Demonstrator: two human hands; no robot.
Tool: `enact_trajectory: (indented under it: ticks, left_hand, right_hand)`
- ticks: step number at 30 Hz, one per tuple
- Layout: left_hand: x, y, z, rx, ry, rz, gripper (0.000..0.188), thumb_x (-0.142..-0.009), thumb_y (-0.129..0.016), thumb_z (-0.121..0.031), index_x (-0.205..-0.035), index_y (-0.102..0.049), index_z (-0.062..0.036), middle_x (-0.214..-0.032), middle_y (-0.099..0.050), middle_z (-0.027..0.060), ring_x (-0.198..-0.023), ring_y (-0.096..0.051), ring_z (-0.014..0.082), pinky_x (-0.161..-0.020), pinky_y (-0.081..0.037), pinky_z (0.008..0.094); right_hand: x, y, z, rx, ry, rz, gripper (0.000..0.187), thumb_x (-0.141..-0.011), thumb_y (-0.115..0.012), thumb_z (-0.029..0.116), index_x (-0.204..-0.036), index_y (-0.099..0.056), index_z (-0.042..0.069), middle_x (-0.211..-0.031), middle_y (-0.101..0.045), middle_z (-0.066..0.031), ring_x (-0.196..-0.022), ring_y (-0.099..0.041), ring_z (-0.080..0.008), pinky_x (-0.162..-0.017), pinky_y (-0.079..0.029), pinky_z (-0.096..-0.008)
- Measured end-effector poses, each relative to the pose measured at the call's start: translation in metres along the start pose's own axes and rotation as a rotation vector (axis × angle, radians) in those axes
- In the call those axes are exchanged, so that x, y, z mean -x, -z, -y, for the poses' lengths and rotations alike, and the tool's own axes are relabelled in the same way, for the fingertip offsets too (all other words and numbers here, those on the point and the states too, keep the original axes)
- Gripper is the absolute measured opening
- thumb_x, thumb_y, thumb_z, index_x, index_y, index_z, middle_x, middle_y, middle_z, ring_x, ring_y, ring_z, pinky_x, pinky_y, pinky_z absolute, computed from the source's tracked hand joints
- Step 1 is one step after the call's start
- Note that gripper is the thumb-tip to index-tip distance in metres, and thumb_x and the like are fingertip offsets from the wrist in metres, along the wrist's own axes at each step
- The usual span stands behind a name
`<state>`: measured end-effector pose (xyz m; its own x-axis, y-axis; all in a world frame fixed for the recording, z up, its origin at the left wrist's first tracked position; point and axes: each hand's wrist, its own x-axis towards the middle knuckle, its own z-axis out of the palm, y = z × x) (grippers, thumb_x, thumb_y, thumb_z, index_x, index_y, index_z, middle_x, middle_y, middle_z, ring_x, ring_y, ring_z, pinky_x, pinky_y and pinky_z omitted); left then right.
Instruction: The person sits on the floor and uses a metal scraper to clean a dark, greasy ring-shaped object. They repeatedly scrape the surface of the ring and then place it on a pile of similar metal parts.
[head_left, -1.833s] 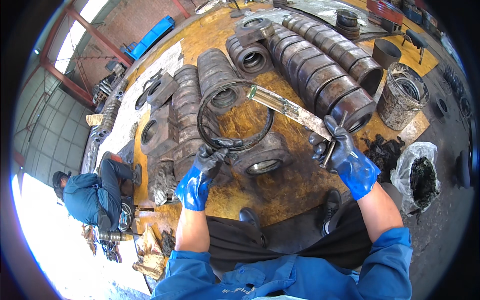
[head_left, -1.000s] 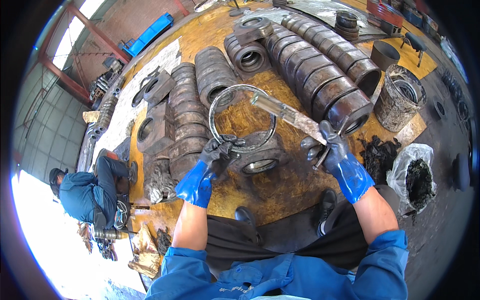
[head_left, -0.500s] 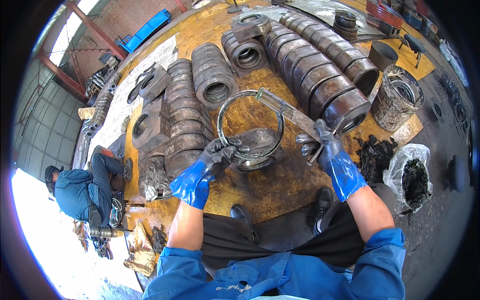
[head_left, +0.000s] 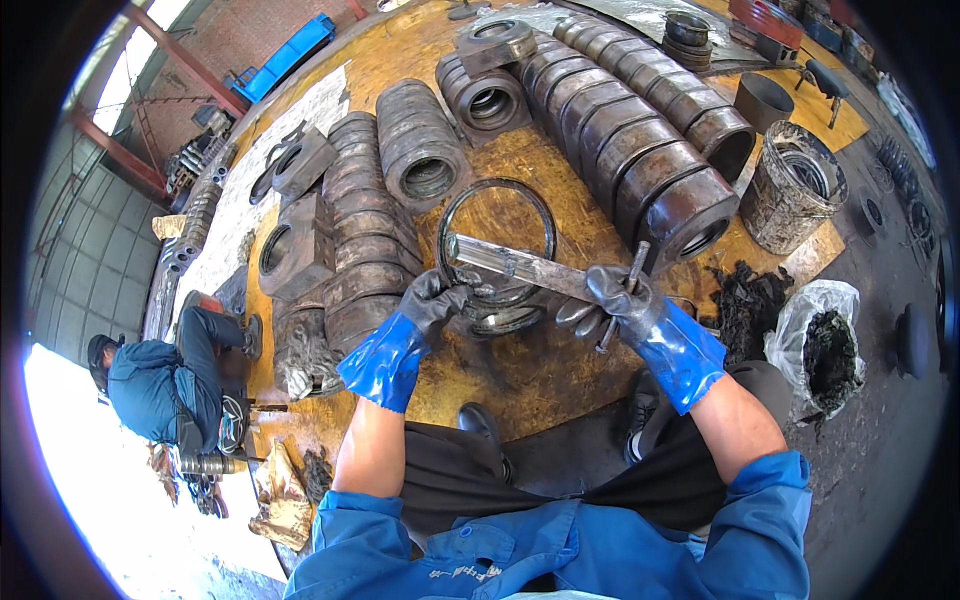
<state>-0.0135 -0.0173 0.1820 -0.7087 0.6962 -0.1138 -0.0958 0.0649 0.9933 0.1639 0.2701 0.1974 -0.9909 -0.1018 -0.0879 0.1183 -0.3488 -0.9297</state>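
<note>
bar (head_left: 540, 272) has swung across ring (head_left: 550, 230); hands (head_left: 430, 302) (head_left: 632, 305) grasp ring (left), bar (right), over yellow floor (head_left: 530, 395), brick wall (head_left: 235, 55) beyond.

Free room: yellow floor (head_left: 545, 380) lies bare before the black shoes (head_left: 480, 420); obstacles: left cylinder row (head_left: 370, 215), larger right cylinder row (head_left: 620, 140), flat bar (head_left: 525, 268) seen across the black ring (head_left: 552, 222).

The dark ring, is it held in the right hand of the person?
No, the left hand holds the dark ring, while the right hand grips a long flat strip.
</note>
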Motion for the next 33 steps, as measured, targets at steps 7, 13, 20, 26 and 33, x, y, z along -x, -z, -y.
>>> enact_trajectory:
  ticks: [7,13,20,26,33]
  left_hand:
    - [0.0,0.015,-0.014,-0.174,-0.058,-0.126,0.023,-0.095,-0.061,-0.01,-0.116,-0.063,-0.002,-0.102,-0.071,0.0065,-0.091,-0.064,0.0138,-0.075,-0.053,0.0272]
    - [0.004,0.009,-0.022,-0.093,-0.245,-0.158,0.02,-0.096,-0.057,-0.008,-0.113,-0.063,-0.0006,-0.109,-0.07,0.0109,-0.098,-0.065,0.0179,-0.086,-0.052,0.0301]
    - [0.002,0.007,-0.026,-0.024,-0.288,-0.298,0.019,-0.097,-0.055,-0.008,-0.112,-0.06,0.0017,-0.11,-0.068,0.0174,-0.098,-0.066,0.0244,-0.077,-0.057,0.0362]
    - [-0.001,0.016,-0.023,0.074,-0.445,-0.282,0.021,-0.095,-0.058,-0.007,-0.114,-0.06,0.0024,-0.115,-0.066,0.0202,-0.095,-0.067,0.025,-0.073,-0.058,0.0365]
    - [-0.002,0.015,-0.027,-0.068,-0.455,-0.238,0.026,-0.092,-0.064,-0.008,-0.115,-0.062,0.0033,-0.118,-0.065,0.019,-0.095,-0.067,0.0227,-0.076,-0.058,0.0332]
  right_hand:
    - [0.01,0.028,0.013,-0.026,0.162,-0.278,0.063,-0.087,-0.061,0.06,-0.114,-0.064,0.003,-0.087,-0.073,-0.015,-0.062,-0.067,-0.0162,-0.045,-0.05,-0.0269]
    - [0.012,0.025,0.019,-0.002,0.077,-0.394,0.061,-0.088,-0.059,0.06,-0.111,-0.066,0.004,-0.085,-0.073,-0.012,-0.056,-0.064,-0.0156,-0.045,-0.047,-0.0269]
    - [0.013,0.018,0.013,-0.042,0.007,-0.37,0.061,-0.089,-0.058,0.059,-0.111,-0.064,0.003,-0.083,-0.073,-0.0119,-0.055,-0.064,-0.0151,-0.046,-0.048,-0.0268]
    - [0.005,0.018,-0.003,-0.319,-0.049,-0.221,0.059,-0.093,-0.056,0.053,-0.119,-0.059,0.001,-0.084,-0.071,-0.0176,-0.061,-0.066,-0.021,-0.053,-0.054,-0.0309]
    - [0.006,0.016,0.001,-0.151,0.025,-0.196,0.057,-0.091,-0.057,0.056,-0.114,-0.062,0.004,-0.086,-0.072,-0.0149,-0.059,-0.066,-0.019,-0.05,-0.053,-0.0289]
